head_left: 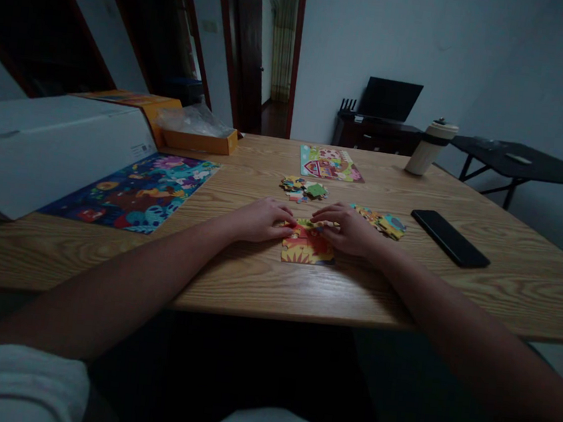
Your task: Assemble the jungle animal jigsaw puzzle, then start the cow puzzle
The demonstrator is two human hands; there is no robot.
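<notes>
A partly joined jigsaw puzzle (305, 247) in yellow and red lies flat on the table in front of me. My left hand (263, 220) grips its upper left edge with thumb and fingertips. From the other side, my right hand (347, 229) has bent fingers and thumb on the upper right of the puzzle, partly covering it. Whether a single loose piece is under the right fingers I cannot tell. Just beyond my hands sits a small pile of loose puzzle pieces (316, 191). More yellow and teal pieces (391, 226) lie beside my right hand.
Farther back on the wooden table (248, 288) lies a farm picture sheet (329, 163). At left are a dark blue picture sheet (150, 190), a white box (61, 147) and an orange tray (201, 141) with clear plastic. A black phone (449, 238) and a tumbler (427, 149) stand right.
</notes>
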